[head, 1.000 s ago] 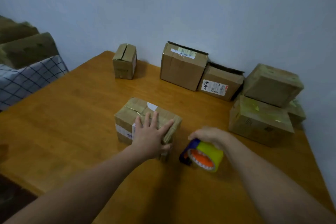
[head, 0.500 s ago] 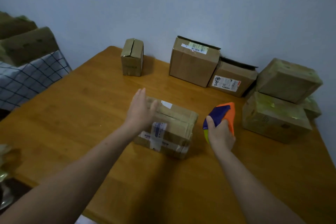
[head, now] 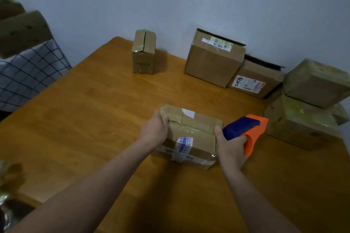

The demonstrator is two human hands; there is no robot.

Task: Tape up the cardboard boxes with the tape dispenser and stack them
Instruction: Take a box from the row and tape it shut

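Note:
A small cardboard box (head: 191,130) lies on its side in the middle of the wooden table (head: 94,119), with clear tape and a white-blue label on its near face. My left hand (head: 154,130) grips its left end, thumb on the top edge. My right hand (head: 230,147) holds the orange and blue tape dispenser (head: 246,128) by its handle, right against the box's right end. Two taped boxes are stacked at the right: a lower one (head: 301,125) and an upper one (head: 316,83).
Against the back wall stand a small upright box (head: 144,52), a larger box (head: 214,58) and a labelled box (head: 253,79). Left of the table, a checked cloth (head: 28,73) carries more boxes (head: 20,32). The table's left and near parts are bare wood.
The central box was tipped onto its side. My left hand went from flat on it to gripping its left end. My right hand lifted the dispenser and brought it to the box's right end.

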